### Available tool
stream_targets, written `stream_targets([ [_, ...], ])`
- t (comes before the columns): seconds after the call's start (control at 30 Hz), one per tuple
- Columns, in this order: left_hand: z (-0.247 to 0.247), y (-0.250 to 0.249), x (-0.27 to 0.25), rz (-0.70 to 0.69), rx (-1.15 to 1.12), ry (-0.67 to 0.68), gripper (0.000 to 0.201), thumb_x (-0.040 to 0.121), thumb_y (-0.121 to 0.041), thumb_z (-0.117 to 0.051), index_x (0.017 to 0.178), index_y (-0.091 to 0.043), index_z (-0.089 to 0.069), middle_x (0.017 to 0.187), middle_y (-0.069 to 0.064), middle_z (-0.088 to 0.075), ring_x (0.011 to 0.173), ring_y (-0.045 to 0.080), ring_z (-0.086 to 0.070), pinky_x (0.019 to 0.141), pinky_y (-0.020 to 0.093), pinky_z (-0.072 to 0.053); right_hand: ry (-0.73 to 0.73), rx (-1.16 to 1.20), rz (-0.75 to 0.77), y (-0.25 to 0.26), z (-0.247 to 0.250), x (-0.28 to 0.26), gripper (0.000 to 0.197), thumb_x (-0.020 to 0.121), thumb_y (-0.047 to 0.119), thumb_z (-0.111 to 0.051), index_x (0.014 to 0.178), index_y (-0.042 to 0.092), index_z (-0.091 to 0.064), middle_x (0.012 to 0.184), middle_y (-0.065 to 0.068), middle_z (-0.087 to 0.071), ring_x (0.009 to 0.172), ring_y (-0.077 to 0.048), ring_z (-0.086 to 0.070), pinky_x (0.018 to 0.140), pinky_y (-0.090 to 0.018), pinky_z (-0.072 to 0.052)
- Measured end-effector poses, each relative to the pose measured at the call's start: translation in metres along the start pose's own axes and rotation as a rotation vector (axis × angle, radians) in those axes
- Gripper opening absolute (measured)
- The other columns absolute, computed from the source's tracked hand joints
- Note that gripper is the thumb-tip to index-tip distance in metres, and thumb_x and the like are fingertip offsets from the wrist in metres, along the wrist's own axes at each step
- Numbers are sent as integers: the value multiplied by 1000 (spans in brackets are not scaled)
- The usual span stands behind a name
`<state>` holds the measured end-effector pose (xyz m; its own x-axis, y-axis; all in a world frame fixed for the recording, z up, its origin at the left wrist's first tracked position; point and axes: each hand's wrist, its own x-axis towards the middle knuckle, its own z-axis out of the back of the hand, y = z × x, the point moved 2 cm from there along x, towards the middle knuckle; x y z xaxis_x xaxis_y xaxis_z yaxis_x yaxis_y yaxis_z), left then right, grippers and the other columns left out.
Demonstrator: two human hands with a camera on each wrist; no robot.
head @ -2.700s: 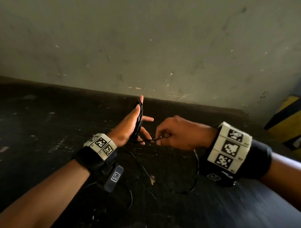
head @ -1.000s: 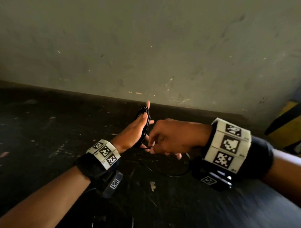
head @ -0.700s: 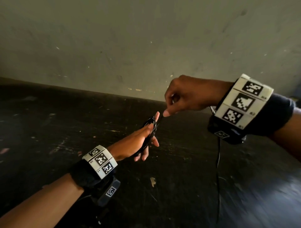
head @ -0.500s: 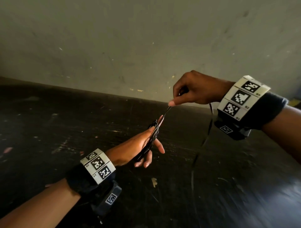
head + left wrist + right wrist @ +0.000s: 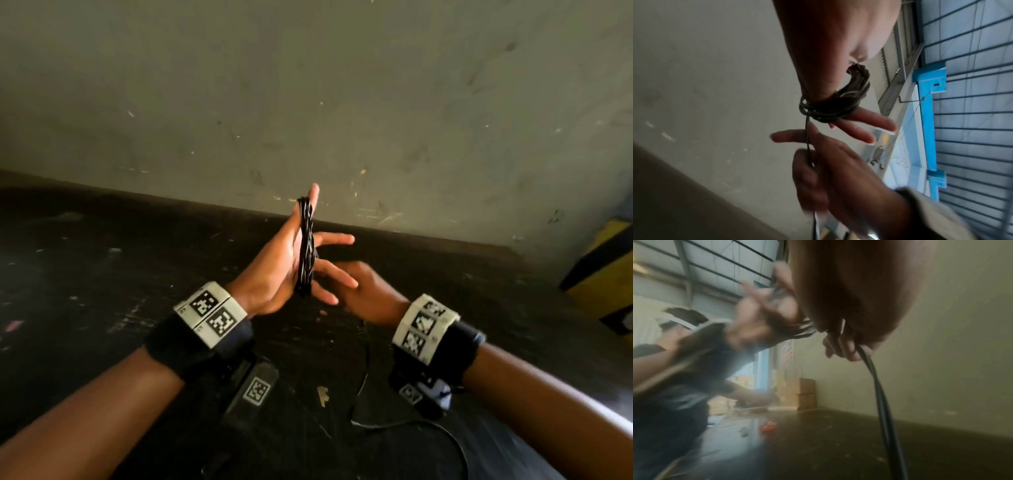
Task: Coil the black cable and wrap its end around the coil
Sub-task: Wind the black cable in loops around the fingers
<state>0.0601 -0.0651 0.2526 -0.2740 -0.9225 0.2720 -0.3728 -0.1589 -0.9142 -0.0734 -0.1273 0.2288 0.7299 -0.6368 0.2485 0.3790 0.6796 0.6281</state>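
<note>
The black cable is wound in a coil (image 5: 306, 246) around my left hand (image 5: 274, 270), which stands upright with its fingers straight and spread. In the left wrist view the coil (image 5: 830, 105) circles the palm and one strand (image 5: 807, 138) runs down from it into my right hand (image 5: 838, 170). My right hand (image 5: 370, 294) sits just below and right of the coil, fingers (image 5: 846, 347) curled round the strand. The rest of the cable (image 5: 363, 387) hangs from the right hand and trails onto the dark table.
A dark scuffed table (image 5: 102, 274) runs to a grey wall (image 5: 308, 102). A yellow and black object (image 5: 606, 260) stands at the far right. In the right wrist view another person (image 5: 674, 369) works at the left, with cardboard boxes (image 5: 801, 394) behind.
My right hand lifted the strand up over the top of the coil, then came back down beside the left palm. The left hand has tilted upright again.
</note>
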Motion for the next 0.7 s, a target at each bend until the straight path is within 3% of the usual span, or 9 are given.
stream_targets([
  [0.07,8,-1,9,-20,38,-74,46,95,-56,-16,140,-61,-9,140,18,-50,83,32,-72,50,36,-60,132,37,-102,6,-18,-8,15,98,18,-44,98,16,-59,62,3,-55,43,-1,-52,39,-13,-41],
  [0.13,16,-1,16,-27,74,-147,46,95,-56,-15,141,-61,-5,144,17,-45,86,33,-72,53,37,-61,273,0,-118,16,-31,-14,23,99,21,-43,119,12,-51,65,2,-54,47,-6,-53,41,-15,-45],
  [0.23,25,2,22,-15,110,-207,47,95,-57,-14,140,-61,-3,147,17,-40,82,30,-73,52,38,-60,406,24,-160,30,-38,-18,32,98,16,-45,128,6,-44,67,-1,-55,51,-11,-54,47,-21,-49],
  [0.33,34,12,22,22,211,-231,47,95,-57,-13,140,-61,-2,145,16,-42,76,28,-73,49,37,-59,446,-35,-155,43,-30,-19,29,97,14,-46,124,5,-48,66,-1,-54,51,-13,-54,48,-23,-48],
  [0.47,42,33,16,81,449,-238,45,94,-58,-13,136,-65,-2,134,14,-52,68,23,-69,43,31,-55,460,-190,-147,61,1,-13,20,94,17,-52,108,7,-62,62,1,-55,48,-7,-52,42,-15,-46],
  [0.53,42,45,8,127,556,-199,43,93,-59,-14,133,-69,-2,119,18,-59,59,26,-65,34,26,-49,462,-324,-103,68,17,-7,16,91,20,-57,100,12,-68,68,2,-64,56,-7,-61,54,-20,-53],
  [0.6,38,51,-3,167,569,-125,42,89,-64,-16,128,-74,-5,108,21,-61,44,18,-56,30,21,-37,436,-479,-58,72,34,1,14,87,23,-62,95,15,-71,77,4,-68,74,-11,-65,71,-29,-54],
  [0.7,32,57,-16,223,519,-49,51,87,-63,-17,135,-66,-4,98,19,-63,38,11,-48,31,18,-31,374,-576,-8,79,66,11,15,84,27,-67,89,14,-73,68,15,-59,66,1,-56,66,-18,-44],
])
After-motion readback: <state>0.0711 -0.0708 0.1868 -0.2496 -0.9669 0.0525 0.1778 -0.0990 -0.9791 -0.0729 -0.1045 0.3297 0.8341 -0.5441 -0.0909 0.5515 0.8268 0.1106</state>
